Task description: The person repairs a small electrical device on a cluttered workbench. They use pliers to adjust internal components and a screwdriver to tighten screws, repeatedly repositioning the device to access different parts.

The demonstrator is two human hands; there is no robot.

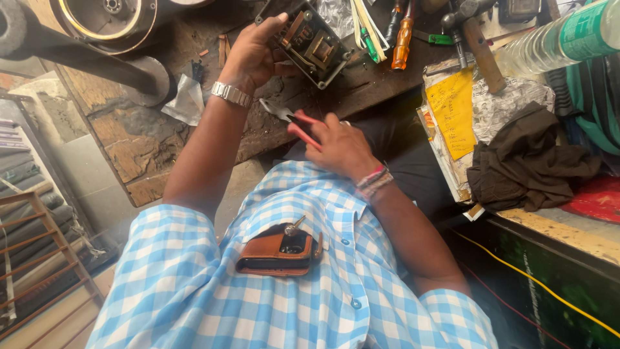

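Head cam looking down at a wooden workbench (139,139), pretty cluttered. Far out left of both hands there's a round metal machine housing (106,16) with a brass-coloured ring, and a crumpled bit of foil or plastic (184,100) lying on the bench just left of the watch wrist.

The left hand (255,55) is up top, fingers wrapped around the edge of a square black electrical part (310,42) with copper windings in the middle and screws at the corners, tilted up off the bench. So that hand is clamped on it.

Below and to the right of that, the right hand (342,148) is closed around red-handled pliers (290,119), with the metal nose pointing up-left toward the left wrist. Can't tell if the plier tips are together or apart.

In the chest pocket, below both hands, sits a brown leather phone case (274,255) with a key (294,226) poking out.

Above the right hand: an orange-handled screwdriver (402,35), then a hammer (481,42).

Right of the grip there's a stack of papers with a yellow rectangular sheet (452,113) with handwriting on top, a dark brown cloth (526,161) bunched beside it, and a clear plastic bottle (549,42) with a green label lying on its side at the top right.
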